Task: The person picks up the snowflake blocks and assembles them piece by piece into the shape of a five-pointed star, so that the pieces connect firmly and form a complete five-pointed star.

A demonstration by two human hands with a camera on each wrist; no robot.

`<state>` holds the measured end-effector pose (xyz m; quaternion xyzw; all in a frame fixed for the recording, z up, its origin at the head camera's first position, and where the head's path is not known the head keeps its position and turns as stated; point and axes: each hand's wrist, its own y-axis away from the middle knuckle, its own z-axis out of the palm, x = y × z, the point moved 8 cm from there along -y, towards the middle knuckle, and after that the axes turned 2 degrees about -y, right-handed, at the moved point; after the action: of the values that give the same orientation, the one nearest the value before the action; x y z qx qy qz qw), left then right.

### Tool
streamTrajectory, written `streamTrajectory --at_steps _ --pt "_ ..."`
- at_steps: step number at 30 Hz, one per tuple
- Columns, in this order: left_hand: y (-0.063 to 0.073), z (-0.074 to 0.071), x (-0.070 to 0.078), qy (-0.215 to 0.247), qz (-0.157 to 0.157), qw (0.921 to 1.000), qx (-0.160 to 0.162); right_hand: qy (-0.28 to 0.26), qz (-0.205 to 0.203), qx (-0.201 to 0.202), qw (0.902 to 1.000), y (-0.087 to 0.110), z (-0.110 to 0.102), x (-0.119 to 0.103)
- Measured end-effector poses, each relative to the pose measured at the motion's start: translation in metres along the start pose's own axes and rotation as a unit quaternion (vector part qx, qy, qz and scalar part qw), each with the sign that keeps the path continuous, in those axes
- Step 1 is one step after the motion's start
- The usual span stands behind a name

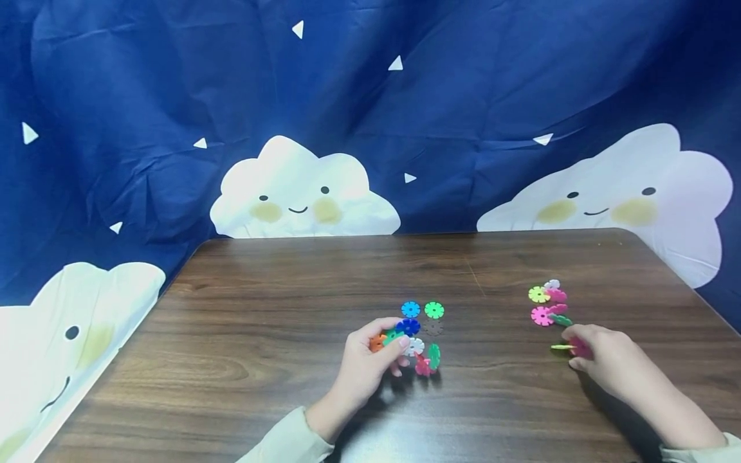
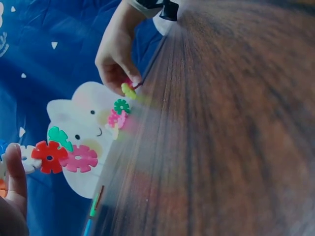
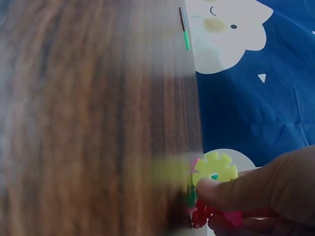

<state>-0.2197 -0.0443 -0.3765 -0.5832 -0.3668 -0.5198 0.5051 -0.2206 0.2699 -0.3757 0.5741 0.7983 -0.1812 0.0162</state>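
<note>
My left hand grips a joined chain of notched plastic flower discs above the table. In the left wrist view, a white disc, a red disc, a pink disc and a green disc of that chain show beyond the thumb. On the right, my right hand pinches a small cluster with a yellow disc and a red disc. Just beyond that hand lie a green disc and a bright pink disc. Fingers partly hide both held groups.
Behind the left hand lie a light blue disc, a bright green disc and a brown disc. Farther right rest a yellow-green disc and a white disc. A blue cloud-printed curtain hangs behind the wooden table.
</note>
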Motion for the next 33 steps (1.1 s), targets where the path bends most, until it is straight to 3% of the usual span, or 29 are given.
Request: streamTrajectory --at_steps 9,14,19,24,26,28,30,33 --pt "0.0 0.001 -0.001 0.01 -0.017 0.9998 0.002 -0.001 0.028 -0.032 0.9991 -0.002 0.004 0.005" --pt "0.0 0.002 -0.001 0.008 -0.027 0.9996 0.001 -0.014 0.031 -0.023 0.9992 -0.004 -0.002 -0.002" --pt "0.0 0.003 0.001 0.008 -0.021 0.9997 0.001 -0.096 0.044 0.008 0.9943 -0.011 -0.012 -0.024" --pt "0.001 0.003 0.0 0.008 -0.019 0.9998 0.003 -0.202 0.059 0.028 0.9772 -0.024 -0.018 -0.051" --pt "0.0 0.003 0.0 0.007 -0.018 0.9998 0.005 -0.264 0.065 0.025 0.962 -0.029 -0.016 -0.061" --pt "0.0 0.003 -0.001 0.009 -0.017 0.9998 0.006 -0.339 0.069 0.023 0.9381 -0.034 -0.012 -0.071" --pt "0.0 0.003 -0.001 0.011 -0.019 0.9997 0.008 -0.43 0.056 0.023 0.901 -0.039 -0.008 -0.083" --pt "0.001 0.004 0.0 0.011 -0.017 0.9998 0.005 -0.559 0.027 0.011 0.8284 -0.047 -0.003 -0.099"
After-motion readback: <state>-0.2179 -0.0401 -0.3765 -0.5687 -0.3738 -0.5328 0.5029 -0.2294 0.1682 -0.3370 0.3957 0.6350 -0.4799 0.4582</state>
